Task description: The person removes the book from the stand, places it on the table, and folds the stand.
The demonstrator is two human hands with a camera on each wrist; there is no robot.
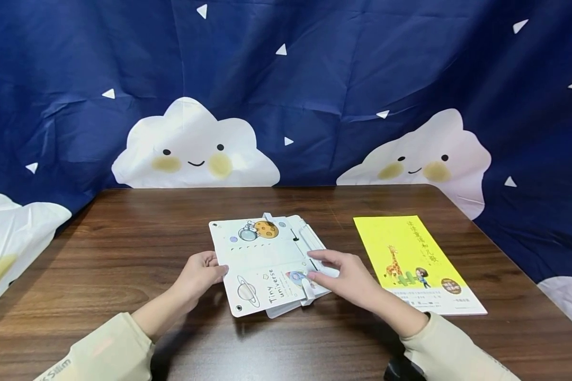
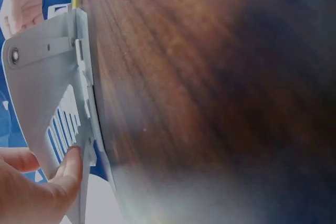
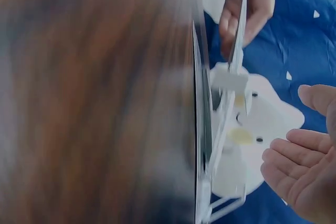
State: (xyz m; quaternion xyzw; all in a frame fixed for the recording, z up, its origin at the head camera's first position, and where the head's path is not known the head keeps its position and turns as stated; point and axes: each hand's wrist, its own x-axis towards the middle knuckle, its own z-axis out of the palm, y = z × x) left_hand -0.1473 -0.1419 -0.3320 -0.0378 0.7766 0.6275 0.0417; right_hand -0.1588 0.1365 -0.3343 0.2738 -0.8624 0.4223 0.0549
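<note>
A white folding book stand [image 1: 262, 259], printed with planets, an astronaut and the words "Tiny universe", is in the middle of the table. Its left side is raised off the wood. My left hand [image 1: 200, 278] pinches the left edge of that panel, thumb on the printed face. In the left wrist view the fingers [image 2: 73, 169] lie against the underside, beside a slotted part. Over the stand's right side is my right hand [image 1: 352, 278]. The right wrist view shows this right hand [image 3: 310, 171] with loosely bent fingers, apart from the stand [image 3: 239, 40] and holding nothing.
A yellow book [image 1: 405, 248] with a giraffe on its cover lies to the right on the brown wooden table [image 1: 138, 227]. Behind the table hangs a dark blue cloth [image 1: 314, 79] with white clouds. Something black [image 1: 400, 370] is partly visible by the right sleeve.
</note>
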